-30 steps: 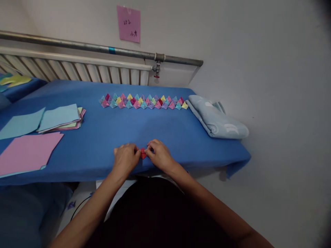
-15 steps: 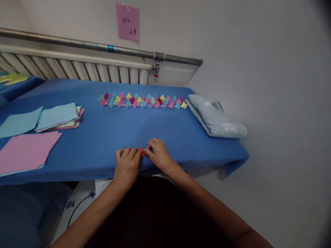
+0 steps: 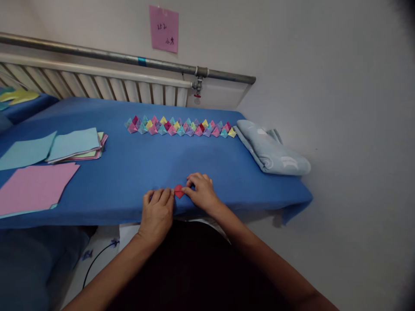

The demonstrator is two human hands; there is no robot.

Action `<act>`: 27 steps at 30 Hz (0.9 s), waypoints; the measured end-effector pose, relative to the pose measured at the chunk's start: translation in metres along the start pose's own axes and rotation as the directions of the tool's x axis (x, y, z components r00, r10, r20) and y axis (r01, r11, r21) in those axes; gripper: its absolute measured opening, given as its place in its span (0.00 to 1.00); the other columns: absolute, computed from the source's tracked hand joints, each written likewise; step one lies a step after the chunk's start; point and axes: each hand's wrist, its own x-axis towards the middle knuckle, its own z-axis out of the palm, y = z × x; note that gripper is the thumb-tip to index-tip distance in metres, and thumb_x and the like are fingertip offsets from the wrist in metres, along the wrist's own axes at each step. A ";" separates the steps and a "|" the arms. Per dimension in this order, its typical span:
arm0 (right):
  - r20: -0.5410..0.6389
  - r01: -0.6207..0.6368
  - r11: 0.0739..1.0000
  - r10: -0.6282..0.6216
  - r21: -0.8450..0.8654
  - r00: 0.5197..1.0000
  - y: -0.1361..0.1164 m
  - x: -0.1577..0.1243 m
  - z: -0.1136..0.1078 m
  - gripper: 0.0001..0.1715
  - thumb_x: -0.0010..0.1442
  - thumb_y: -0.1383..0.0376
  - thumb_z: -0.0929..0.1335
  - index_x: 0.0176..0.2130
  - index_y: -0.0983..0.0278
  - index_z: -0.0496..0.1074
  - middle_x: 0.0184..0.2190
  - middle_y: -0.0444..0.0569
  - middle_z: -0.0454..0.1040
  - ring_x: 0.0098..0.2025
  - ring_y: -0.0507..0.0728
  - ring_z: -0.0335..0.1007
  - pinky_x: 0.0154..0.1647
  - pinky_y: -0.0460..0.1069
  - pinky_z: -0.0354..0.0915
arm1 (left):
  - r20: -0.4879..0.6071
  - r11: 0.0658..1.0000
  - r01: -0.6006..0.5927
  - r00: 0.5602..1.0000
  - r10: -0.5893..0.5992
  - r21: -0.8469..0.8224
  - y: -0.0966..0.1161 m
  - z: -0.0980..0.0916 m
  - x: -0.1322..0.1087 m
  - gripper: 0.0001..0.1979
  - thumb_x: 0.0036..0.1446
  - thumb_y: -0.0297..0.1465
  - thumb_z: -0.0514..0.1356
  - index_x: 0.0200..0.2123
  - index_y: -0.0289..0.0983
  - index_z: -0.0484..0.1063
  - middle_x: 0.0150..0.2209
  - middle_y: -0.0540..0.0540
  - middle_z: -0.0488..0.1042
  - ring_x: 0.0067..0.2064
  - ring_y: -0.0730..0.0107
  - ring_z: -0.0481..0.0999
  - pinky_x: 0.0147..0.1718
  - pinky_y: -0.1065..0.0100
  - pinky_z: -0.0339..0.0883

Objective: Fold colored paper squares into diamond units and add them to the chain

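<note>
A small folded red paper lies on the blue cloth near the table's front edge, a crease line running across it. My left hand rests at its left side, fingers together and bent, the fingertips on the paper's left corner. On the other side my right hand has its thumb on the paper's right corner, its fingers curled above the cloth. Farther back stand rows of folded paper pieces in pink, blue, yellow and purple.
Light blue sheets lie stacked on the left, with pink sheets nearer me. A folded pale blanket sits at the right end. Behind the blue-covered table are a radiator and a metal pipe.
My hands have moved slightly apart, so more of the red paper shows between them. The view has shifted a little.
</note>
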 end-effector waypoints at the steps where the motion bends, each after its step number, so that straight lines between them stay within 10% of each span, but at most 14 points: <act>1: 0.013 -0.018 1.000 0.018 0.002 1.000 0.000 0.000 -0.002 0.09 0.53 0.64 0.73 0.26 0.62 0.69 0.40 0.45 0.73 0.43 0.57 0.62 0.44 0.53 0.52 | -0.006 1.000 -0.006 1.000 0.006 0.019 -0.001 0.000 -0.001 0.18 0.59 0.20 0.49 0.49 0.34 0.71 0.48 0.38 0.75 0.47 0.54 0.70 0.46 0.53 0.57; 11: 0.096 -0.041 0.998 0.046 -0.046 0.994 -0.001 0.007 -0.008 0.07 0.53 0.64 0.72 0.27 0.62 0.70 0.37 0.44 0.71 0.41 0.56 0.60 0.40 0.50 0.49 | 0.192 0.996 -0.068 0.980 0.055 0.058 0.000 -0.017 0.027 0.13 0.59 0.22 0.51 0.38 0.34 0.75 0.35 0.40 0.75 0.39 0.57 0.71 0.45 0.52 0.60; 15: 0.059 -0.035 0.999 0.035 0.002 0.998 -0.001 0.006 -0.007 0.08 0.53 0.65 0.72 0.26 0.62 0.69 0.37 0.44 0.72 0.42 0.56 0.61 0.41 0.51 0.50 | 0.474 0.995 -0.067 0.876 0.093 -0.072 -0.014 -0.027 0.066 0.15 0.62 0.29 0.49 0.34 0.34 0.76 0.36 0.38 0.74 0.42 0.55 0.71 0.39 0.57 0.61; 23: -0.100 0.020 0.966 0.006 0.258 0.995 0.013 0.001 -0.004 0.08 0.48 0.68 0.73 0.28 0.61 0.69 0.41 0.45 0.72 0.45 0.57 0.64 0.47 0.53 0.56 | 0.682 0.949 -0.068 0.679 0.270 -0.308 -0.031 -0.020 0.124 0.08 0.45 0.25 0.61 0.31 0.40 0.76 0.29 0.51 0.75 0.31 0.71 0.71 0.27 0.73 0.57; 27: -0.136 0.007 0.882 0.066 0.471 0.988 0.020 0.001 -0.006 0.05 0.49 0.67 0.70 0.30 0.61 0.69 0.44 0.47 0.71 0.45 0.56 0.67 0.45 0.51 0.59 | 0.715 0.928 0.039 0.650 0.258 -0.371 -0.029 -0.015 0.130 0.05 0.38 0.24 0.61 0.22 0.38 0.73 0.23 0.52 0.72 0.28 0.70 0.69 0.26 0.71 0.54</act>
